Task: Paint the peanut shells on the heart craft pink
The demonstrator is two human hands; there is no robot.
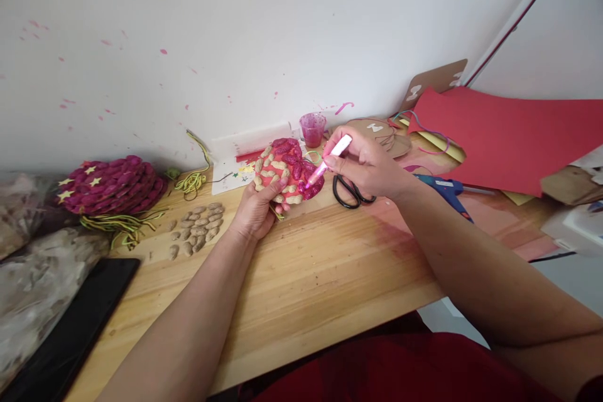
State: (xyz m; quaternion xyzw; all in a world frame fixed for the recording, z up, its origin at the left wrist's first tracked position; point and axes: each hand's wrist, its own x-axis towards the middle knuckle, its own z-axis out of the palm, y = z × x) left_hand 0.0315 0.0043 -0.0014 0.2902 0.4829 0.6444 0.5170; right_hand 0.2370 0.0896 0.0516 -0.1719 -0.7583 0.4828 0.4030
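on the wooden table sits a stack of magenta peanut discs. the left hand holds a part-done red peanut disc above the table, magenta at top and right, left peanuts uncoloured; the right hand pinches what looks like a paintbrush.

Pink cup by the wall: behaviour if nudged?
The pink cup looks like translucent plastic, so probably light and easily squeezed. It narrows toward its base, so a push near the rim may tip it. Pink colouring inside suggests possible spillage; fill level unclear.
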